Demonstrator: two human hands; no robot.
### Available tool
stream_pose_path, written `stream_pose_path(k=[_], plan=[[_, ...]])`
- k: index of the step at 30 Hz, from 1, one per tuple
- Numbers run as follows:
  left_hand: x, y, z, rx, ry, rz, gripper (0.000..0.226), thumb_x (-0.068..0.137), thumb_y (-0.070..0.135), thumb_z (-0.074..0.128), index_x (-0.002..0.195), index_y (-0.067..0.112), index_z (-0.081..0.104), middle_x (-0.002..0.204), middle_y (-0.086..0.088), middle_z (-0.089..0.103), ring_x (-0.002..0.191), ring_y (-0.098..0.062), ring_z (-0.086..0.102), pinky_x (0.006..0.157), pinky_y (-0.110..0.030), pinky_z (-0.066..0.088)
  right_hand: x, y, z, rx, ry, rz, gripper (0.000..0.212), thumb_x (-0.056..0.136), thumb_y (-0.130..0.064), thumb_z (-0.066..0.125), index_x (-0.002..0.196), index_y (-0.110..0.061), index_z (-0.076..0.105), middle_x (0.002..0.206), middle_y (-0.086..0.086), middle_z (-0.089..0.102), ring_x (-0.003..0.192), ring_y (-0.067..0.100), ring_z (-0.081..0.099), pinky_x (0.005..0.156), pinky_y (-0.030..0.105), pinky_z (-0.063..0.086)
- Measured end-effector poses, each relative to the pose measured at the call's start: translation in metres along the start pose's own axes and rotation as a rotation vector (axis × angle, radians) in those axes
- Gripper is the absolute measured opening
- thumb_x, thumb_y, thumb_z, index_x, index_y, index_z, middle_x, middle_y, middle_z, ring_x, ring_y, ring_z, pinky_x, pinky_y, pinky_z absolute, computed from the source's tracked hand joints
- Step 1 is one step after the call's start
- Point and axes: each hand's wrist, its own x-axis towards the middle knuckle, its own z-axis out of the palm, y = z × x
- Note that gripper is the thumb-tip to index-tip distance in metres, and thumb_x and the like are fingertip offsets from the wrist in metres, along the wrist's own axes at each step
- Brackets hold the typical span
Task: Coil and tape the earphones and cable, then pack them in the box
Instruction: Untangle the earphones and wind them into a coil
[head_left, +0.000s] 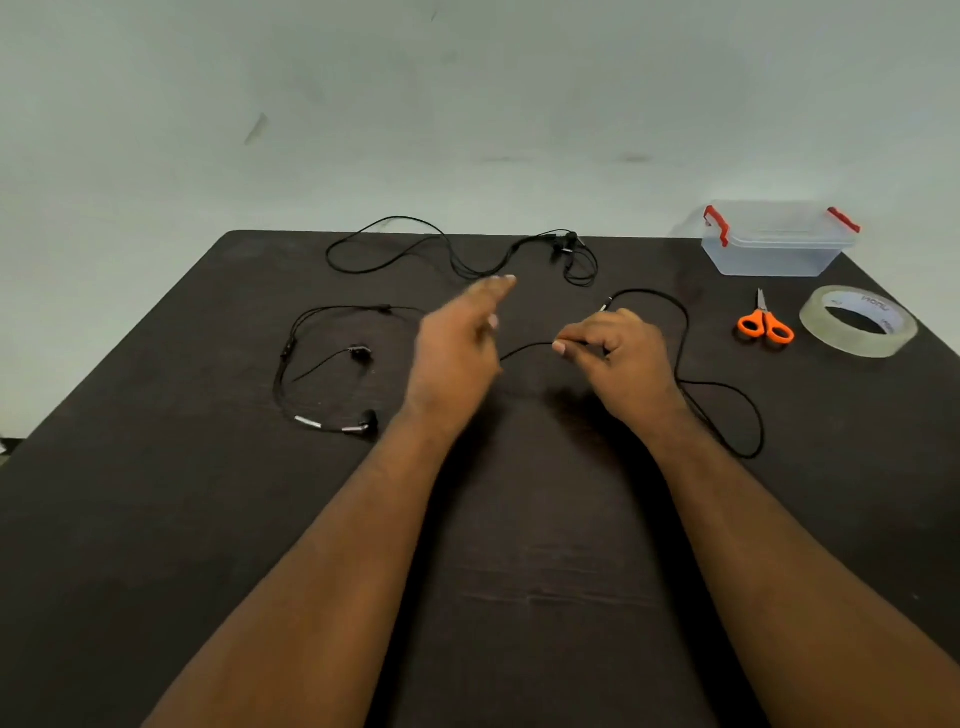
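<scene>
A black cable (684, 332) loops across the right half of the dark table (156, 493). My right hand (618, 358) pinches it between thumb and forefinger above the table's middle. My left hand (457, 343) hovers just left of it, blurred, fingers extended and holding nothing. One pair of black earphones (332, 364) lies loose at the left. A second pair of earphones (467, 249) sprawls along the far edge. A clear box (774, 244) with red latches stands open at the far right corner. A roll of clear tape (857, 322) lies in front of it.
Orange-handled scissors (764, 322) lie between the cable and the tape roll. A pale wall rises directly behind the table's far edge. My forearms reach in over the near half of the table.
</scene>
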Motion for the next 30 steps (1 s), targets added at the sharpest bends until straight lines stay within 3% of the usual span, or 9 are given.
stream_pose_path(k=[3,6,9,12,15,21,24,28,30], plan=[[-0.009,0.01,0.021,-0.067,-0.136,-0.066,0.039,0.087,0.007,0.066,0.125,0.013,0.063,0.094,0.007,0.066,0.071,-0.018,0.068,0.07,-0.031,0.058,0.0,-0.005,0.001,-0.009,0.004,-0.068,0.003,0.079,-0.009,0.075,0.079,-0.006,0.075,0.075,0.008,0.072,0.07,0.027,0.065,0.07,0.039,0.047],[-0.008,0.006,0.018,-0.062,-0.13,-0.031,0.014,0.081,0.011,0.074,0.096,0.012,0.076,0.082,0.014,0.068,0.077,0.006,0.064,0.074,-0.016,0.052,0.0,-0.007,0.002,-0.004,0.003,-0.08,0.003,0.079,-0.011,0.075,0.08,-0.008,0.075,0.074,0.006,0.071,0.07,0.026,0.065,0.069,0.04,0.047],[-0.004,0.006,0.011,0.06,-0.096,0.034,0.008,0.08,0.006,0.073,0.085,0.011,0.077,0.079,0.008,0.07,0.072,0.003,0.061,0.07,-0.003,0.04,0.0,-0.008,0.005,0.026,-0.017,-0.05,0.003,0.08,-0.014,0.074,0.082,-0.012,0.076,0.074,0.003,0.07,0.07,0.023,0.063,0.069,0.035,0.048],[0.006,-0.002,-0.001,0.189,-0.008,0.036,0.008,0.082,0.003,0.069,0.084,0.008,0.075,0.081,-0.004,0.071,0.076,-0.014,0.064,0.072,-0.013,0.042,0.0,-0.002,0.003,0.101,0.01,0.05,0.006,0.082,-0.013,0.072,0.086,-0.013,0.076,0.075,0.002,0.07,0.071,0.018,0.063,0.068,0.025,0.048],[0.014,-0.018,-0.025,0.232,0.113,-0.029,0.011,0.085,0.005,0.064,0.084,0.008,0.074,0.08,-0.006,0.071,0.076,-0.02,0.065,0.072,-0.025,0.049,0.001,0.007,-0.001,0.006,0.061,0.166,0.007,0.084,-0.019,0.07,0.087,-0.016,0.076,0.073,0.003,0.066,0.071,0.019,0.061,0.066,0.033,0.049],[0.021,-0.039,-0.054,0.276,0.303,-0.212,0.016,0.089,0.007,0.058,0.086,0.009,0.073,0.077,0.002,0.067,0.075,-0.013,0.062,0.066,-0.016,0.041,0.002,0.006,-0.003,-0.149,0.092,0.214,0.012,0.089,-0.025,0.065,0.087,-0.019,0.075,0.07,-0.002,0.057,0.068,0.017,0.055,0.059,0.028,0.041],[0.016,-0.032,-0.047,0.296,0.295,-0.234,0.017,0.091,0.01,0.056,0.091,0.011,0.073,0.083,0.002,0.067,0.08,-0.015,0.062,0.072,-0.022,0.047,0.001,0.005,-0.003,-0.128,0.103,0.199,0.011,0.088,-0.02,0.066,0.085,-0.014,0.075,0.068,0.003,0.059,0.067,0.02,0.056,0.059,0.03,0.042],[0.008,-0.005,-0.02,0.479,0.215,-0.141,0.042,0.088,0.009,0.054,0.125,0.027,0.06,0.138,0.0,0.052,0.105,-0.028,0.062,0.082,-0.039,0.05,0.0,0.005,-0.001,-0.082,0.116,0.185,0.008,0.086,-0.014,0.068,0.083,-0.009,0.075,0.068,0.008,0.062,0.067,0.024,0.057,0.062,0.033,0.046],[0.001,0.008,0.003,0.352,0.092,-0.012,0.052,0.087,0.002,0.053,0.134,0.026,0.054,0.147,0.0,0.044,0.116,-0.023,0.058,0.088,-0.04,0.05,0.001,0.001,0.002,-0.051,0.086,0.13,0.006,0.084,-0.012,0.07,0.083,-0.009,0.075,0.069,0.006,0.064,0.068,0.023,0.059,0.065,0.033,0.047]])
